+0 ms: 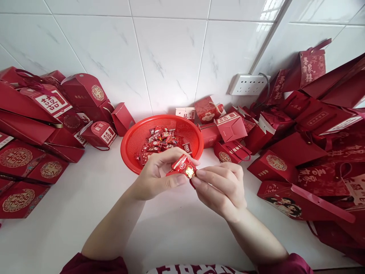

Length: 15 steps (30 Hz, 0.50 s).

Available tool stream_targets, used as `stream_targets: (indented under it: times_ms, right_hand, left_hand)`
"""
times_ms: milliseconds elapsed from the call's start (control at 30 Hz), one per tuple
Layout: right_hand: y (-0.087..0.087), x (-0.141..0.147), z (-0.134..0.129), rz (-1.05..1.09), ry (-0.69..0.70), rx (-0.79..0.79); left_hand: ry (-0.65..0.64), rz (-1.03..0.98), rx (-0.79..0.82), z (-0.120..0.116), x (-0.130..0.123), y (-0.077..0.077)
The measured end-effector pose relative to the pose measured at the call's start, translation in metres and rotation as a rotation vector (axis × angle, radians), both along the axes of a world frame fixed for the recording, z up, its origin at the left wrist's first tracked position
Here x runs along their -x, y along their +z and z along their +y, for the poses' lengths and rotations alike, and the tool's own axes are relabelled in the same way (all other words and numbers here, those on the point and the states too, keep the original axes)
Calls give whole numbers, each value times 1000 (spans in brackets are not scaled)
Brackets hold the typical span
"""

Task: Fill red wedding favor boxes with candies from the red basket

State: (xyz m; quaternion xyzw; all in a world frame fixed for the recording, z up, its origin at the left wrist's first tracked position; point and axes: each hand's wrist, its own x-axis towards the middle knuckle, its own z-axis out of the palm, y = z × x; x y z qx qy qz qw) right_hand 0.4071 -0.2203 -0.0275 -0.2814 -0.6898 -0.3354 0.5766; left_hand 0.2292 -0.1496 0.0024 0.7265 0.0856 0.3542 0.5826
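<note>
Between my two hands is a wrapped candy (180, 164) in shiny red foil with a gold mark. My left hand (158, 175) is closed around it, the thumb lying along its near side. With thumb and fingertips, my right hand (224, 187) pinches the candy's right end. Whether more than one candy is in the grip cannot be made out. Just behind my hands stands a red perforated plastic basket (127, 161), partly hidden by my left hand. Inside it lie many small wrapped candies (161, 141), mostly red.
Red gift boxes (53, 137) are stacked on the left, with a small handled box (100, 133) nearest the basket. More red boxes and bags (285, 163) crowd the right side. A white power strip (248, 84) rests against the tiled wall (173, 57). The tabletop (171, 228) is white.
</note>
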Motion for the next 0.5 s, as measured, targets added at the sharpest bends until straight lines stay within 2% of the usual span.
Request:
stream_targets:
  times_ms: [100, 233, 367, 500]
  right_hand:
    - [7, 0, 1, -25, 7, 42]
    - [9, -3, 5, -65, 6, 49]
    - [1, -7, 5, 50, 59, 113]
    - [-11, -22, 0, 108, 38, 267]
  left_hand:
    - [17, -46, 11, 1, -3, -3]
    - [32, -11, 20, 3, -7, -1]
    - [21, 42, 20, 2, -7, 1]
    - [76, 232, 37, 3, -3, 1]
